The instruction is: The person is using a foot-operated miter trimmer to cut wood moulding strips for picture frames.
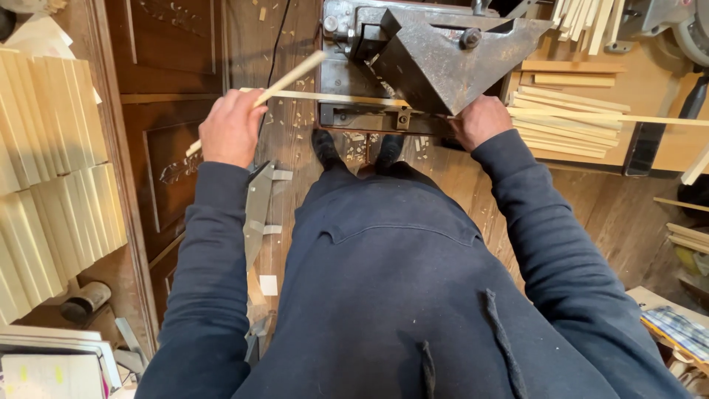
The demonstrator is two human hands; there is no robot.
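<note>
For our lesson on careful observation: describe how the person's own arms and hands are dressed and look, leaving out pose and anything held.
Both arms are covered by long dark navy sleeves of a soft sweatshirt-like top, creased along their length, with plain cuffs at the wrists. The left hand and right hand are bare: no gloves, and no rings or watch visible. Two matching drawcords hang down the front.

Pale cream wooden strip [277, 86]; dark grey, rust-mottled metal cutter [443, 63]; navy sweatshirt [384, 295]; dark brown floor [170, 66]; blue-white checked cloth [679, 329], near right.
</note>
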